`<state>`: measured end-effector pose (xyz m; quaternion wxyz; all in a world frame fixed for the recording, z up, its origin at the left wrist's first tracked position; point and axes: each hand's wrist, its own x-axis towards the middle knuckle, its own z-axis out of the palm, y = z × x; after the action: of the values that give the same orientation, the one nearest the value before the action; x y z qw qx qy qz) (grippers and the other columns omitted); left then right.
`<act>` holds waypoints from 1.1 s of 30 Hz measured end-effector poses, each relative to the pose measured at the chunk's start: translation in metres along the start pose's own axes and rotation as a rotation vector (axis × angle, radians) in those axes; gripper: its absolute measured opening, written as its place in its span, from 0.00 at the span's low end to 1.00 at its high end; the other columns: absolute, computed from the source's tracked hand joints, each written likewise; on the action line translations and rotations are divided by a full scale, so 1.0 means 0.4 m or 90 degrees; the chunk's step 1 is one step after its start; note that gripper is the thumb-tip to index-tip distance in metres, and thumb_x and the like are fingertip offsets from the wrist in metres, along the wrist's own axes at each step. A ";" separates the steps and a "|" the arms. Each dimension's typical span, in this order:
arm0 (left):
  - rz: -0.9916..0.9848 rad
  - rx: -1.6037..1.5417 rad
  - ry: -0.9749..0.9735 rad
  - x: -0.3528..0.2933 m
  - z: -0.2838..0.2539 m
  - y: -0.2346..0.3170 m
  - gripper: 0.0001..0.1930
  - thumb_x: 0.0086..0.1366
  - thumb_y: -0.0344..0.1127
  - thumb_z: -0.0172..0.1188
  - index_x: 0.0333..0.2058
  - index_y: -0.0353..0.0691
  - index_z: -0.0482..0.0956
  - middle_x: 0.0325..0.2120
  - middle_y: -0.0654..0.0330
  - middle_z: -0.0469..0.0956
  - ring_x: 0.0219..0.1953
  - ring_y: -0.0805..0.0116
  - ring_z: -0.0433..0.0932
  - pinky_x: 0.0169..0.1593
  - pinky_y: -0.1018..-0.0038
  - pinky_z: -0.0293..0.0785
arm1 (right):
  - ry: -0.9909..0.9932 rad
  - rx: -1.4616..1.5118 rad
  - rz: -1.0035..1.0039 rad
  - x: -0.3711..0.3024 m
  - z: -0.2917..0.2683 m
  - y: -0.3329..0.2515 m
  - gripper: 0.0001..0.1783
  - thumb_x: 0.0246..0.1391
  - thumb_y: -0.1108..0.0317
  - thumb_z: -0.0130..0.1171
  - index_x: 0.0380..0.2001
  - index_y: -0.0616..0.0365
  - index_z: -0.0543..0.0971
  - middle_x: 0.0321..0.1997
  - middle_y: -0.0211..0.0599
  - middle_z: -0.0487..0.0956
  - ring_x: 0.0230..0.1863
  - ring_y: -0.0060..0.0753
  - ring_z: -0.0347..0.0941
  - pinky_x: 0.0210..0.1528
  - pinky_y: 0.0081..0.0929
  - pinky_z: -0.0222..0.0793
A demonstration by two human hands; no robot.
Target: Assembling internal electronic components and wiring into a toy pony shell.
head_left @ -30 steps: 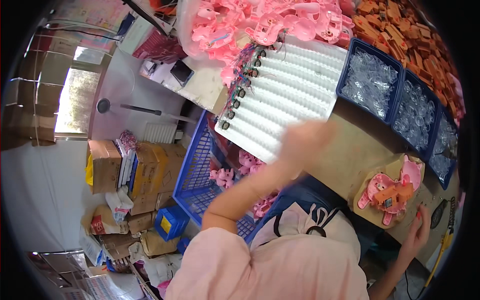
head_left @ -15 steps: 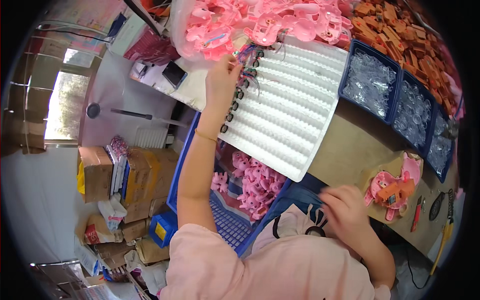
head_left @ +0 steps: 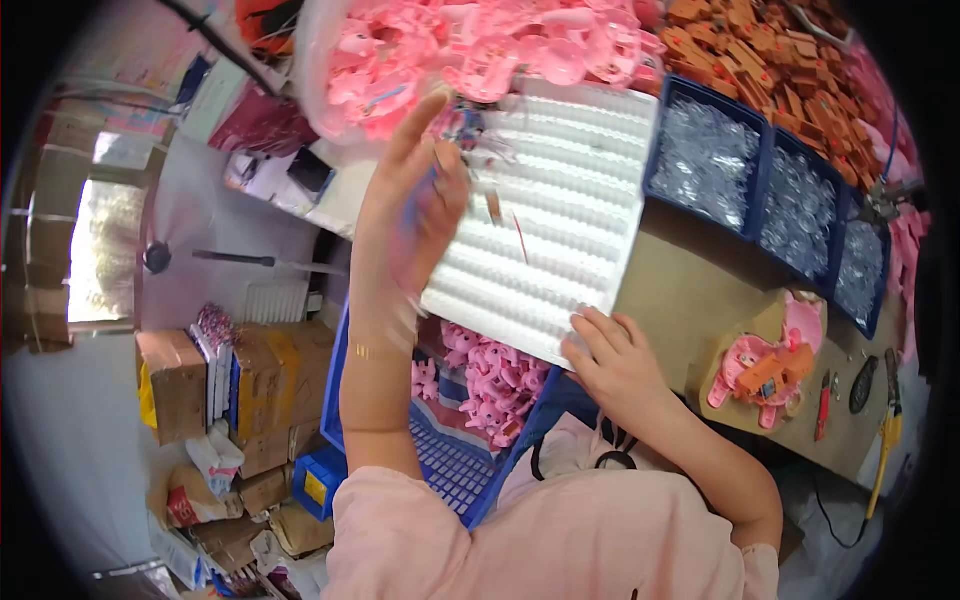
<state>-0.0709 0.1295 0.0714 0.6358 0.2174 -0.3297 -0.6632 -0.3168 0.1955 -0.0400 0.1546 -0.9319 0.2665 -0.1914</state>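
The white ridged tray [head_left: 570, 215] is set mid-frame, its long axis slanted from top to lower left. Its left side is overlapped by the nearer left grip [head_left: 415, 205], curled and blurred, any hold untellable. Its lower corner is touched by the right grip [head_left: 617, 362], whether clenched cannot be told. Wires [head_left: 468, 124] are bunched beside the left fingers, upper centre.

white tray [head_left: 565, 225]: flat, ridged in parallel rows, lying askew on tabletop [head_left: 690, 290]. tangled wired parts [head_left: 468, 125], dark with coloured strands, clustered at its far left corner. small brown piece [head_left: 494, 208] and thin red strand [head_left: 520, 238] over the mid rows. bluish bundle [head_left: 411, 216] by left edge, blurred, details lost.
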 end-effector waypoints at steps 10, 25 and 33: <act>-0.171 0.118 0.142 -0.138 0.222 -0.295 0.07 0.63 0.26 0.53 0.39 0.32 0.72 0.36 0.59 0.75 0.35 0.75 0.75 0.41 0.78 0.73 | 0.014 0.367 0.212 -0.172 -0.310 -0.014 0.10 0.41 0.76 0.61 0.32 0.63 0.76 0.25 0.37 0.75 0.25 0.34 0.73 0.29 0.26 0.67; -0.169 0.399 -0.005 -0.114 0.338 -0.426 0.07 0.59 0.22 0.57 0.37 0.27 0.74 0.34 0.57 0.73 0.34 0.74 0.78 0.38 0.81 0.76 | 0.305 0.652 0.418 -0.166 -0.361 0.091 0.23 0.46 0.79 0.59 0.48 0.68 0.70 0.38 0.35 0.74 0.31 0.17 0.70 0.31 0.13 0.65; -0.244 0.244 0.031 -0.109 0.337 -0.437 0.07 0.59 0.24 0.58 0.36 0.29 0.75 0.32 0.59 0.76 0.32 0.75 0.77 0.37 0.80 0.76 | 0.318 0.825 0.539 -0.201 -0.355 0.085 0.06 0.51 0.76 0.57 0.34 0.65 0.74 0.35 0.30 0.73 0.33 0.15 0.69 0.32 0.13 0.64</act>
<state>-0.2842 0.1898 0.0337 0.4534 0.4084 -0.3867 -0.6914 -0.4572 0.1864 0.0495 0.6587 -0.4073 0.4592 -0.4351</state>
